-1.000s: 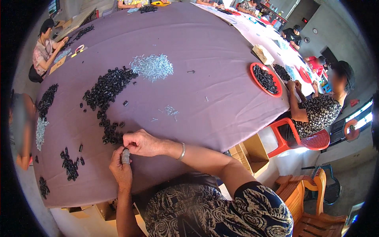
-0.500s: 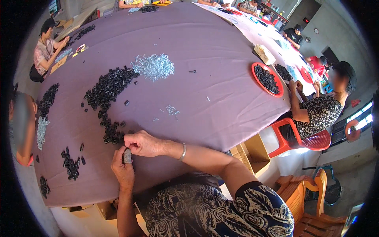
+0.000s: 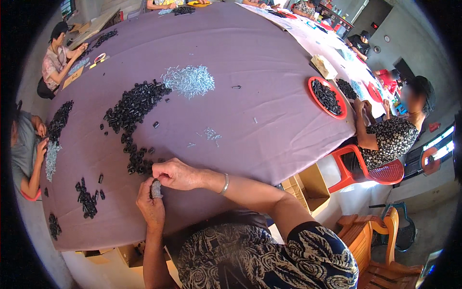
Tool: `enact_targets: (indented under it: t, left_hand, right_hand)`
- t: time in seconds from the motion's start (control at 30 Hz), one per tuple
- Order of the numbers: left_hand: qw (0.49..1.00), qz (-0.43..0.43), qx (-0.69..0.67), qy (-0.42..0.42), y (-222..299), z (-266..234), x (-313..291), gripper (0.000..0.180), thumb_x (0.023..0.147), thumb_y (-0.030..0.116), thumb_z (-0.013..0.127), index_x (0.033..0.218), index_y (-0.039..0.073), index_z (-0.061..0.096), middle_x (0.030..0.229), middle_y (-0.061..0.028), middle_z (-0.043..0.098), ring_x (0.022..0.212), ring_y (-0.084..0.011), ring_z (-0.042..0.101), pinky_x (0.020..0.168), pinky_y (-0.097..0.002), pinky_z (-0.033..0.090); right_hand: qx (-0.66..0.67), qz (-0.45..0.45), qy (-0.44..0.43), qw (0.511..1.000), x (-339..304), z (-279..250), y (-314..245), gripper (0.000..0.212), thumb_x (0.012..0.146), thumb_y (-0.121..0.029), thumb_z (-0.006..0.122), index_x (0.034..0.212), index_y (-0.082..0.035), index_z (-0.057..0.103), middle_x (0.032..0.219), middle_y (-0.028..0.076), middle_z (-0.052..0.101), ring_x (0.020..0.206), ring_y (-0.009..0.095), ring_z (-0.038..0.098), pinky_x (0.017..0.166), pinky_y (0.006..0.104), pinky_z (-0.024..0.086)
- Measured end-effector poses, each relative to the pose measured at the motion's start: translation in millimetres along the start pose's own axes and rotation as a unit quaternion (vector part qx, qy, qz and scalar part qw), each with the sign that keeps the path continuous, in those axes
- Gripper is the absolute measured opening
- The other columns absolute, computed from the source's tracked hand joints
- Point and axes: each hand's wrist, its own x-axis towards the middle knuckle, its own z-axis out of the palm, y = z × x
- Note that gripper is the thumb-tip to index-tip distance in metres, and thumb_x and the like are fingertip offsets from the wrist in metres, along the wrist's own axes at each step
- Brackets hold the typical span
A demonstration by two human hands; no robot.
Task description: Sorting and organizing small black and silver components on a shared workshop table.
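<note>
My left hand and my right hand meet fingertip to fingertip at the near side of the cloth-covered table. Both are pinched closed, and whatever sits between the fingers is too small or hidden to make out. A grey wrap covers a digit of the left hand. Just beyond my fingers, a trail of short black cylindrical parts leads up to a bigger heap of them. Small silvery springs form a pile against that heap, and a few loose springs lie nearer to me.
Finished-looking black pieces lie left of my hands. A red bowl of black parts stands at the right edge, near a seated person on a red chair. Other people sit around the tables. Open cardboard boxes are below the table edge.
My hands stay joined in nearly the same place, with a slight shift of the fingers. At the far left, a seated person's hands now show over the springs there.
</note>
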Motion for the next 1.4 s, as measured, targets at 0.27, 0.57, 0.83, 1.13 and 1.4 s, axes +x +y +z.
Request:
enact_targets:
  t: [0.27,0.57,0.83,1.13,1.4]
  left_hand:
    - [0.999,-0.017,-0.029,-0.010,-3,-1,-1,0.022,0.086,-0.003,0.052,0.106,-0.002,0.060,0.084,-0.0085,0.057,0.068,-0.0147,0.055,0.055,-0.0263,0.048]
    - [1.000,0.026,-0.010,-0.010,-2,-1,-2,0.026,0.083,-0.007,0.052,0.108,-0.002,0.060,0.084,-0.0097,0.056,0.070,-0.0158,0.056,0.056,-0.0266,0.051]
    - [1.000,0.019,-0.010,-0.014,0,1,1,0.023,0.083,-0.006,0.053,0.105,-0.003,0.060,0.082,-0.0110,0.056,0.066,-0.0162,0.057,0.055,-0.0271,0.051]
    - [0.998,-0.037,-0.047,-0.032,0,-6,-1,0.017,0.085,0.001,0.056,0.101,-0.002,0.061,0.081,-0.0117,0.058,0.068,-0.0192,0.059,0.058,-0.0286,0.049]
    - [0.998,0.042,0.038,-0.020,-9,0,-2,0.021,0.083,0.008,0.060,0.104,0.003,0.060,0.097,-0.0173,0.063,0.088,-0.0353,0.062,0.074,-0.0391,0.049]
  right_hand:
    - [0.004,0.001,-0.007,1.000,1,-1,0,0.008,0.075,0.002,0.055,0.080,-0.003,0.051,0.062,0.012,0.053,0.055,0.026,0.053,0.052,0.0360,0.043]
    - [0.029,0.013,0.011,0.999,1,-2,0,0.006,0.076,0.001,0.056,0.078,-0.003,0.052,0.058,0.010,0.053,0.050,0.020,0.050,0.049,0.0341,0.041]
    - [0.009,0.010,0.012,1.000,0,-4,3,0.008,0.075,0.000,0.057,0.077,-0.003,0.051,0.058,0.011,0.051,0.050,0.020,0.048,0.048,0.0331,0.040]
    - [0.104,0.062,-0.032,0.992,1,1,8,0.007,0.078,-0.002,0.059,0.079,-0.004,0.052,0.059,0.002,0.050,0.055,0.008,0.046,0.049,0.0270,0.040]
    - [0.171,0.131,-0.055,0.975,-4,1,11,0.007,0.086,-0.003,0.056,0.085,-0.010,0.055,0.067,-0.006,0.048,0.056,0.001,0.043,0.046,0.0173,0.034]
